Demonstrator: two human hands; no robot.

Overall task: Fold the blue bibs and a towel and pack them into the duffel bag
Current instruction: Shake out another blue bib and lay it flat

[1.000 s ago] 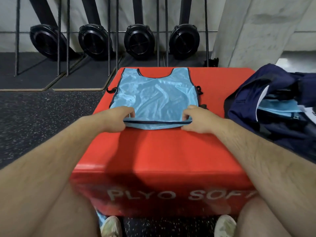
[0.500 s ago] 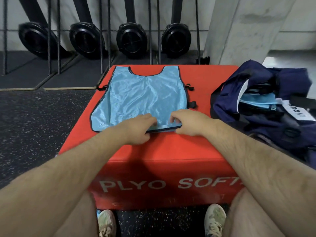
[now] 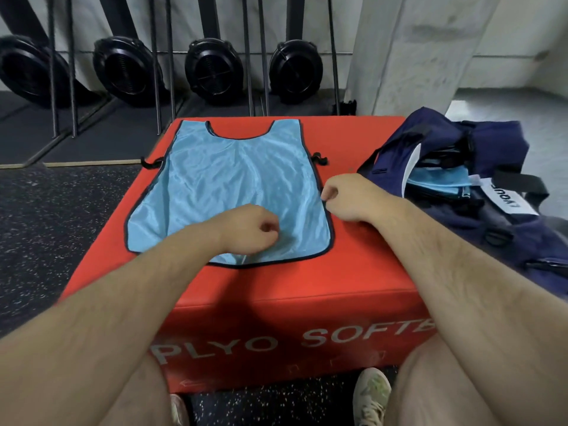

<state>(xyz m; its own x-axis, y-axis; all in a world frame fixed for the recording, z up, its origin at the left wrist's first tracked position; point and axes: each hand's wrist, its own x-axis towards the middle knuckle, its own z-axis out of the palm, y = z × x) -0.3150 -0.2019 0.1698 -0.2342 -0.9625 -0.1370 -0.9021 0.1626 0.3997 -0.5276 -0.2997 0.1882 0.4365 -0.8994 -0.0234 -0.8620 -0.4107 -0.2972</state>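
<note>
From the head camera we see a light blue bib (image 3: 227,179) spread flat on the red foam box (image 3: 353,272). Our left hand (image 3: 249,230) rests on its lower middle, fingers curled into the cloth. Our right hand (image 3: 344,195) pinches the bib's right edge. The navy duffel bag (image 3: 461,210) sits open just right, folded blue cloth (image 3: 436,179) inside.

Can't really see my left hand's fingers (image 3: 266,229), they're curled under, and the bib (image 3: 233,186) beneath them is covered. Right of my right-hand fingers (image 3: 330,195), the duffel bag (image 3: 436,167) runs off frame, label half readable. The desk (image 3: 276,290) lettering gets blocked by my knee.
</note>
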